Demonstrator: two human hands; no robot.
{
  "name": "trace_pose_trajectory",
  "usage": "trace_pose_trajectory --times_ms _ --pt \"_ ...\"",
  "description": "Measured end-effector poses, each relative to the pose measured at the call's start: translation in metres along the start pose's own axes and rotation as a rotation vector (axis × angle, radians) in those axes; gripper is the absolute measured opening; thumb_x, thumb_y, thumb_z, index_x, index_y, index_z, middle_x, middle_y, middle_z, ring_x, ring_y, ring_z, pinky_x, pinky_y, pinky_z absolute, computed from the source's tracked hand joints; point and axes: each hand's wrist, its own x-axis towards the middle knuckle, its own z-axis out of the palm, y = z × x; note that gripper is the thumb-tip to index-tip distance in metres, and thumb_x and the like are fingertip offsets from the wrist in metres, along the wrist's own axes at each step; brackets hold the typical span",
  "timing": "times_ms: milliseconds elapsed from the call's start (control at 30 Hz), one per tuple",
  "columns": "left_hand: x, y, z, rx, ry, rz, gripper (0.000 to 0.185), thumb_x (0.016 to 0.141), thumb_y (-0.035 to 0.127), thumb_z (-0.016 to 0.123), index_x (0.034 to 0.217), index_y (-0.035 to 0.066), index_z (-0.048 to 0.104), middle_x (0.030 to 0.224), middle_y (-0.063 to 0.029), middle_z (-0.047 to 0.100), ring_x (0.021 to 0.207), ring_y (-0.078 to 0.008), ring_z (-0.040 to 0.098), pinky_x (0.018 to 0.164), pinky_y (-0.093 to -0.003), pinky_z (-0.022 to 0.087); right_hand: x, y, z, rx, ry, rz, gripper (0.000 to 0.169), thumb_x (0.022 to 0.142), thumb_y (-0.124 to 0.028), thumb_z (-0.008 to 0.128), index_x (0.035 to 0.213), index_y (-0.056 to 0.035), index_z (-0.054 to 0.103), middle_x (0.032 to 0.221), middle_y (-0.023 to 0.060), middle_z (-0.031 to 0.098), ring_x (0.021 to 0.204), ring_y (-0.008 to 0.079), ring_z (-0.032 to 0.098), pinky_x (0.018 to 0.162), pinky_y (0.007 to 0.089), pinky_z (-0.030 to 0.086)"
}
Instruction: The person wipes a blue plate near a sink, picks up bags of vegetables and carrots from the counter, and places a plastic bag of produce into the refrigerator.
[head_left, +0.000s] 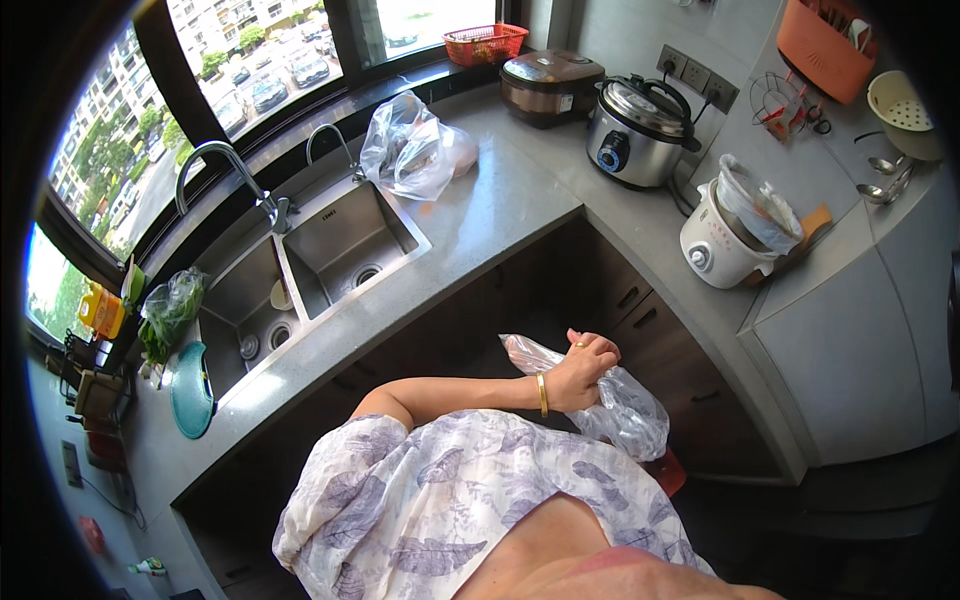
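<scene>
My left hand (587, 369), with a gold bracelet at the wrist and a ring, grips a clear plastic bag (634, 416) in front of my body. The bag's end beyond my fingers (525, 352) holds something pale pinkish, which I cannot make out. Behind the bag, close to my side, part of a red object (666, 472) shows. My right hand is out of view.
A double steel sink (337, 247) with a faucet (225, 154) is set into the grey countertop (517, 206). A filled plastic bag (416, 150), a rice cooker (551, 86), a pressure cooker (637, 135) and a white slow cooker (720, 236) stand there. Left are bagged greens (169, 307) and a teal cutting board (191, 390).
</scene>
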Motion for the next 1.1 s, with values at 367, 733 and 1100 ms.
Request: trace_pose_trajectory --times_ms 367,733,1100 --pt "0.014 0.004 -0.001 0.082 -0.328 -0.17 0.049 0.056 0.005 0.056 0.105 0.003 0.055 0.109 -0.0099 0.053 0.109 -0.0262 0.045 0.091 -0.0405 0.028 0.013 -0.007 -0.009 0.097 0.007 0.058 0.05 0.082 -0.029 0.052 0.119 0.0024 0.044 0.114 0.0141 0.052 0.101 0.0236 0.051 0.086 0.0338 0.043" --pt "-0.028 -0.069 -0.064 -0.509 0.219 -0.64 0.037 0.08 0.013 0.061 0.113 -0.001 0.05 0.106 -0.0117 0.057 0.1 -0.0175 0.054 0.085 -0.028 0.044 0.075 -0.054 0.011 0.633 -0.158 -0.105 0.04 0.084 -0.028 0.047 0.113 -0.0004 0.05 0.117 0.0156 0.052 0.109 0.03 0.048 0.095 0.0424 0.037" --pt "-0.008 -0.128 -0.09 -0.617 0.042 -0.785 0.034 0.082 0.022 0.059 0.108 0.0 0.056 0.101 -0.0073 0.06 0.087 -0.0134 0.055 0.077 -0.0253 0.044 0.144 -0.11 0.045 0.865 -0.333 -0.231 0.034 0.088 -0.021 0.037 0.109 0.0015 0.052 0.114 0.0151 0.054 0.106 0.0279 0.051 0.095 0.0417 0.038"
